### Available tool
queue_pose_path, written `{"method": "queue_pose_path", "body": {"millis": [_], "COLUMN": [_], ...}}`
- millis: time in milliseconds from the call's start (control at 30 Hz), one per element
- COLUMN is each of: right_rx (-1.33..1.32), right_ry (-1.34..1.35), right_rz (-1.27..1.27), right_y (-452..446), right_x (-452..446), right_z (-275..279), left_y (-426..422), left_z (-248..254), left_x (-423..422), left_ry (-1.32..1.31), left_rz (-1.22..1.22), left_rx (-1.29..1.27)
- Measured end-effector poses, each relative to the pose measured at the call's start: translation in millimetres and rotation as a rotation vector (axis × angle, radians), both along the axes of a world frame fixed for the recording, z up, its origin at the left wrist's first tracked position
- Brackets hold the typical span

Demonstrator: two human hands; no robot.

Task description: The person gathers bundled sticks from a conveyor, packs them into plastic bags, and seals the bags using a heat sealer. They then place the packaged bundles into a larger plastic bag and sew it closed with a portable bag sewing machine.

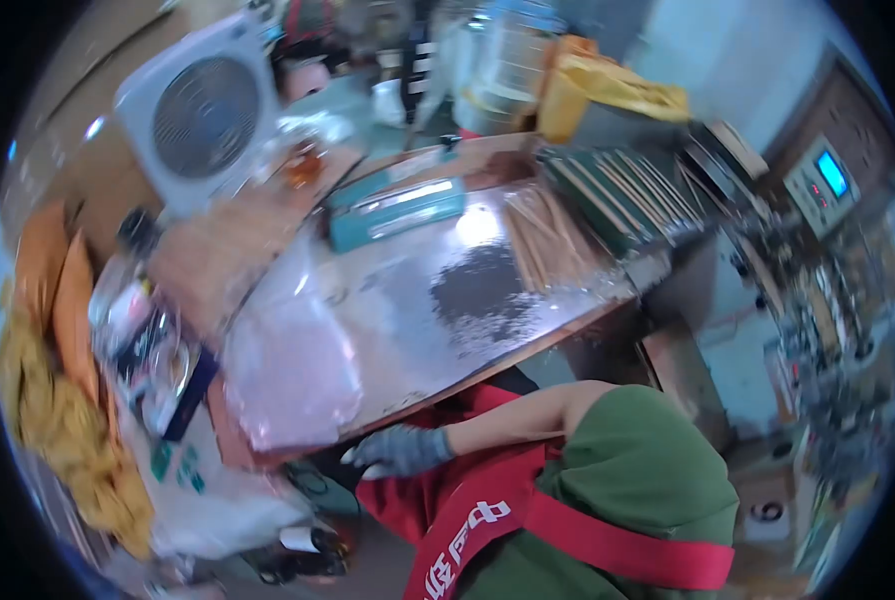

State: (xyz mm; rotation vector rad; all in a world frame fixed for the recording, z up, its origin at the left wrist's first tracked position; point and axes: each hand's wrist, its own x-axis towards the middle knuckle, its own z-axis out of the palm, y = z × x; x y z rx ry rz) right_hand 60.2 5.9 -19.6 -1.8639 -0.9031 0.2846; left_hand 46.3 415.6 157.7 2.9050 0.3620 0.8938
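Note:
My right hand [397, 453], in a grey glove with bare fingertips, is low beside the near table edge, in front of the red apron [467, 505]. Its fingers are blurred, and nothing can be made out in them. My left hand is not in view. Nearest on the metal-topped table [387, 340] lies a pinkish translucent plastic bag or sheet [297, 375]. Farther back are a dark patch of small pieces [482, 290], a teal box [397, 212] and a clear bag of brown strips [552, 240].
A white box fan [207, 115] stands at the upper left, near a brown board [222, 245]. Long thin sticks [622, 195] lie at the back right. Orange cloth [45, 265] hangs at the left, and a lit display unit [822, 185] is at the right.

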Motion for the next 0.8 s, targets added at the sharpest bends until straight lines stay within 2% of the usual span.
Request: {"method": "queue_pose_path", "body": {"millis": [33, 100, 133, 167, 200, 233, 267, 300, 333, 400, 433, 467, 500, 533, 567, 600, 633, 667, 700, 733, 767, 800], "right_rx": [-0.041, -0.114, -0.044, 0.04, -0.289, -0.632, -0.513, -0.386, -0.379, -0.328, -0.303, -0.27, -0.442, -0.606, -0.579, -0.46, -0.34, -0.223, -0.118, -0.022, 0.486, 0.413], "right_ry": [-0.146, -0.014, 0.066, -0.016, 0.197, -0.199, -0.323, -0.461, -0.477, -0.731, -0.488, -0.256, -0.308, -0.348, -0.326, -0.261, -0.19, -0.123, -0.058, 0.011, -0.055, 0.128], "right_rz": [-0.148, -0.52, -0.781, -0.973, -1.135, -1.246, -1.478, -1.711, -1.753, -1.621, -1.471, -1.304, -1.3, -1.28, -1.266, -1.269, -1.257, -1.244, -1.233, -1.217, -1.25, -1.112], "right_y": [-44.9, -135.3, -175.7, -219.0, -266.5, -313.7, -358.2, -396.5, -429.7, -486.3, -509.6, -530.9, -542.7, -544.4, -535.7, -520.5, -499.5, -478.0, -459.2, -438.1, -400.7, -378.3], "right_x": [3.1, -9.6, -32.6, -50.9, -66.5, -82.0, -93.0, -93.6, -83.6, -59.8, -44.4, -25.6, -5.3, 16.2, 31.8, 42.0, 51.7, 62.7, 73.6, 81.1, 85.3, 61.0], "right_z": [9.1, 16.9, 41.2, 50.7, 65.8, 45.5, 32.8, 24.1, 22.8, 23.4, 3.4, -17.5, -24.9, -29.2, -28.0, -19.1, -4.9, 11.0, 24.2, 27.5, -12.5, 15.2], "left_y": [-33.8, -115.7, -164.9, -219.9, -277.1, -336.4, -392.0, -428.0, -463.2, -552.6, -590.3, -628.4, -665.1, -700.7, -720.9, -740.6, -757.5, -757.7, -740.8, -721.0, -700.8, -680.2], "left_z": [11.2, 19.0, 14.4, 4.9, -9.3, -35.9, -66.7, -120.9, -168.0, -194.8, -201.1, -202.4, -203.7, -229.7, -224.6, -218.4, -185.8, -190.4, -188.1, -175.0, -157.8, -146.6], "left_x": [25.4, 67.5, 83.0, 96.6, 106.7, 113.9, 128.3, 144.1, 161.1, 198.0, 212.5, 226.9, 242.6, 264.7, 257.8, 249.7, 219.1, 210.6, 199.5, 181.8, 164.4, 152.0], "left_ry": [-0.013, -0.001, 0.047, 0.123, 0.282, 0.545, 0.816, 0.726, 0.631, 0.518, 0.415, 0.494, 0.575, 0.697, 0.727, 0.75, 0.675, 0.598, 0.597, 0.654, 0.695, 0.723], "left_rz": [-0.119, -0.416, -0.603, -0.799, -1.006, -1.158, -1.28, -1.242, -1.205, -1.209, -1.174, -1.175, -1.167, -1.164, -1.13, -1.093, -1.05, -1.11, -1.055, -1.013, -0.968, -0.921], "left_rx": [0.035, 0.1, 0.116, 0.125, 0.038, -0.269, -0.587, -0.45, -0.322, -0.251, -0.197, -0.235, -0.272, -0.486, -0.609, -0.734, -0.754, -0.81, -0.811, -0.994, -1.181, -1.367]}}
